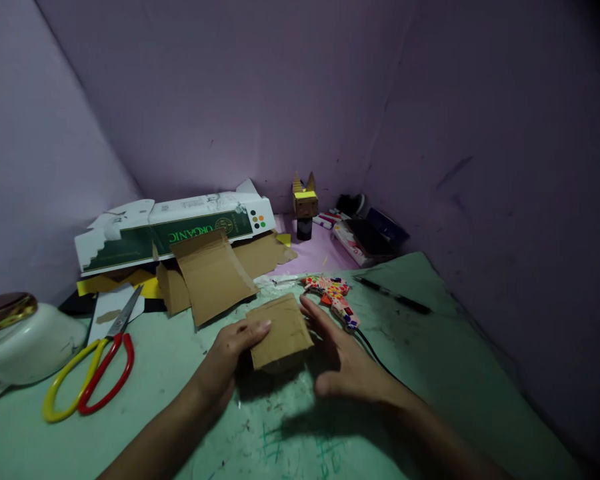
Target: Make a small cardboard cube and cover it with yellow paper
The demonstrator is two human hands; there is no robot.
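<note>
A small brown cardboard box (281,332) is gripped by my left hand (234,347), with the thumb on its top face and the other fingers hidden beneath. Close by the box's right side, my right hand (343,357) is open, its thumb and fingers spread apart; whether a fingertip touches the cardboard I cannot tell. Just beyond that hand lies a glue gun (336,293) with a floral pattern, its black cord running toward the right forearm. Behind the box, a bent cardboard sheet (215,277) leans on other scraps.
Scissors (103,360) with yellow and red handles lie at left beside a white rounded appliance (35,343). A torn white and green carton (180,230) stands at the back. A cardboard figure (305,207) stands by the wall. At right are a black pen (395,295) and stacked boxes (365,240).
</note>
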